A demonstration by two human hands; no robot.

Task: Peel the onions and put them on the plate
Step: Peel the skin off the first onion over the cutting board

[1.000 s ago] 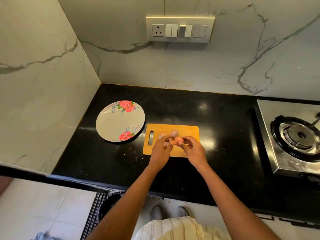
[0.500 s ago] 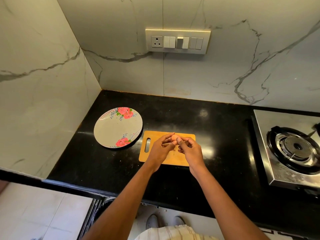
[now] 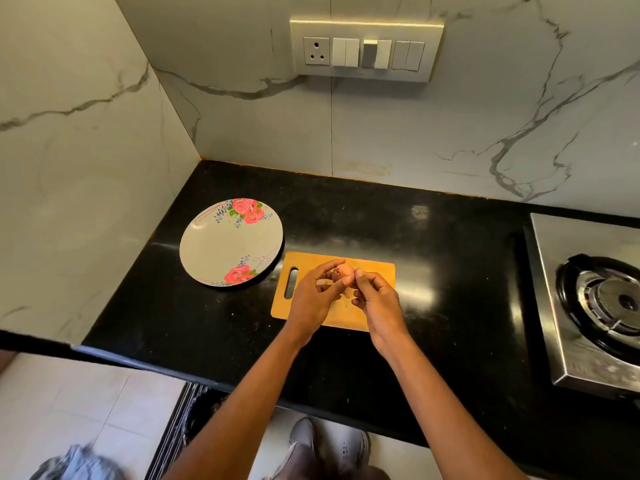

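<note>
A small pinkish onion [image 3: 343, 273] is held above the wooden cutting board [image 3: 377, 271]. My left hand [image 3: 313, 299] grips it from the left with curled fingers. My right hand [image 3: 377, 299] pinches at its right side with thumb and fingertips. The round grey plate [image 3: 221, 251] with red roses lies on the black counter to the left of the board, with nothing on it. Other onions seen earlier on the board are hidden behind my hands.
A steel gas stove [image 3: 595, 299] stands at the right end of the black counter [image 3: 450, 244]. Marble walls close off the left and back, with a switch panel [image 3: 365, 50] on the back wall. My shoes [image 3: 329, 441] and the floor show below the counter edge.
My hands have lifted the onion off the board and brought it between them. The camera has tilted and drawn closer, so the counter sits lower in view.
</note>
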